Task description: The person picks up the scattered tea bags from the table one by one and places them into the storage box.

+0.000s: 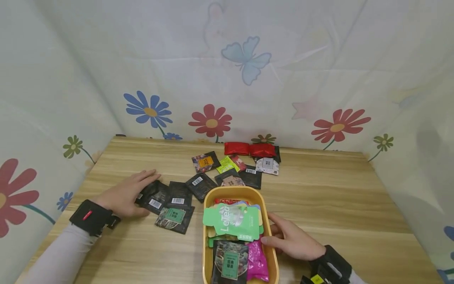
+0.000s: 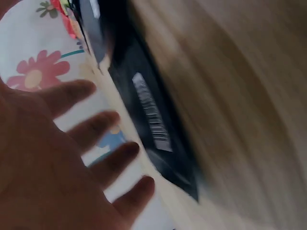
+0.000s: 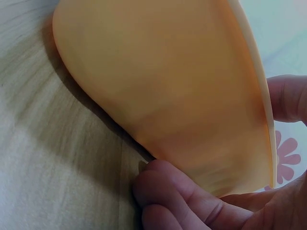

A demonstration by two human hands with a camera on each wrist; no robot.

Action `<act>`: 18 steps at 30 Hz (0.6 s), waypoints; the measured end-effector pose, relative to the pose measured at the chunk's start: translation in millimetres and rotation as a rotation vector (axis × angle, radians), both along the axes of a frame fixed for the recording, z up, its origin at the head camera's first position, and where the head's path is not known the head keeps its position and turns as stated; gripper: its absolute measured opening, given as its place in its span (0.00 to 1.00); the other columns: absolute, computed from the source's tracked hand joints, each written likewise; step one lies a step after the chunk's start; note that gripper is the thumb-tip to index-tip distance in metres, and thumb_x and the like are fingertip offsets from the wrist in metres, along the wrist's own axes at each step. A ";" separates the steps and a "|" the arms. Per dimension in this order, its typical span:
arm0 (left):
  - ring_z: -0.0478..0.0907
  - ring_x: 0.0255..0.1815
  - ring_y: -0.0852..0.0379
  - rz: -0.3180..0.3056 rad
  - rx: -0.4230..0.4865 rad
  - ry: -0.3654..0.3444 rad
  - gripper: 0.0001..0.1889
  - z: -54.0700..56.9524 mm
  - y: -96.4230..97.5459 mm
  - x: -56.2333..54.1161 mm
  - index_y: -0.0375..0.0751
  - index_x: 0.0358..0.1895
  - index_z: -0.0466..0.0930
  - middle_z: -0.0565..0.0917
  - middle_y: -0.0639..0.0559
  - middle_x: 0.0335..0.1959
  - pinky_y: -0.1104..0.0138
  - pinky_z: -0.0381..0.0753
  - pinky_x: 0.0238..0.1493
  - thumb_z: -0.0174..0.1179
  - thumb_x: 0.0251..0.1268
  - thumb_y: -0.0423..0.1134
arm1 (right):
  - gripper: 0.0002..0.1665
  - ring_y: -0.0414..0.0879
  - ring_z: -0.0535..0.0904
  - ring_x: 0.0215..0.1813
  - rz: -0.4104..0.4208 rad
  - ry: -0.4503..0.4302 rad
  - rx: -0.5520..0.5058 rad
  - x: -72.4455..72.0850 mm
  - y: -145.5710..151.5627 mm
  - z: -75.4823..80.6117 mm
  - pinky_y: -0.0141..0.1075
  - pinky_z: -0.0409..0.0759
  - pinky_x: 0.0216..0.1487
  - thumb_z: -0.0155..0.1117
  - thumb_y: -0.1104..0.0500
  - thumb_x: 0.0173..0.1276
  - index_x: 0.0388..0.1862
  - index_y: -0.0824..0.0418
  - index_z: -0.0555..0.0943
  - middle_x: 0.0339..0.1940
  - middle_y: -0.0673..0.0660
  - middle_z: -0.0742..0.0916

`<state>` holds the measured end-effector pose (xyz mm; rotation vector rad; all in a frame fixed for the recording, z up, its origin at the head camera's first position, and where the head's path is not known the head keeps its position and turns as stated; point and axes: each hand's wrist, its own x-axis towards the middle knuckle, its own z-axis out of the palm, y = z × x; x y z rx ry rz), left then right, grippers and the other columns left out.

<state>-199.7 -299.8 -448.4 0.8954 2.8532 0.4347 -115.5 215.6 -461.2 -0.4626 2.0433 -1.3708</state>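
My left hand [image 1: 125,194] lies at the left end of a spread of black tea sachets, its fingers stretched out beside the nearest barcoded sachet [image 1: 154,202]. In the left wrist view the spread fingers [image 2: 103,168] appear alongside a black sachet [image 2: 148,110], with nothing gripped. A yellow plastic bin [image 1: 205,252] stands at the front middle, and my right hand [image 1: 296,238] holds its right wall. The thumb hooks over the rim while the other fingers [image 3: 165,184] curl low against the outside. Inside lie a flattened green carton [image 1: 248,225], a green-labelled black sachet [image 1: 230,262] and a pink packet [image 1: 257,262].
Behind the bin are more black sachets [image 1: 201,186], a lime packet [image 1: 227,165], an orange-labelled sachet [image 1: 205,161] and two red packets [image 1: 237,148] near the table's back edge. A flower-printed curtain [image 1: 269,98] rises behind the wooden table [image 1: 326,189].
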 end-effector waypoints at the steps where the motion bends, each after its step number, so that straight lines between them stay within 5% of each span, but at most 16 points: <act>1: 0.59 0.79 0.27 -0.005 -0.001 -0.010 0.57 -1.5 -2.8 -2.0 0.40 0.81 0.59 0.60 0.35 0.81 0.33 0.65 0.72 0.79 0.44 0.48 | 0.46 0.47 0.90 0.49 0.001 0.001 -0.002 0.3 -0.1 -0.2 0.39 0.90 0.43 0.60 0.51 0.78 0.84 0.65 0.50 0.59 0.68 0.87; 7: 0.64 0.77 0.32 0.006 -0.009 -0.037 0.53 3.8 -14.8 -6.1 0.44 0.80 0.62 0.65 0.38 0.79 0.36 0.70 0.70 0.78 0.46 0.44 | 0.46 0.48 0.91 0.49 0.005 -0.016 -0.025 1.0 -1.4 -1.2 0.40 0.90 0.42 0.60 0.52 0.78 0.84 0.65 0.50 0.59 0.69 0.87; 18: 0.76 0.65 0.40 0.051 -0.036 0.069 0.48 4.2 -26.8 -8.2 0.42 0.75 0.69 0.76 0.41 0.66 0.42 0.78 0.64 0.80 0.45 0.43 | 0.46 0.49 0.90 0.48 -0.008 -0.016 -0.007 0.2 -0.5 -1.3 0.39 0.90 0.41 0.61 0.52 0.78 0.84 0.64 0.50 0.58 0.67 0.87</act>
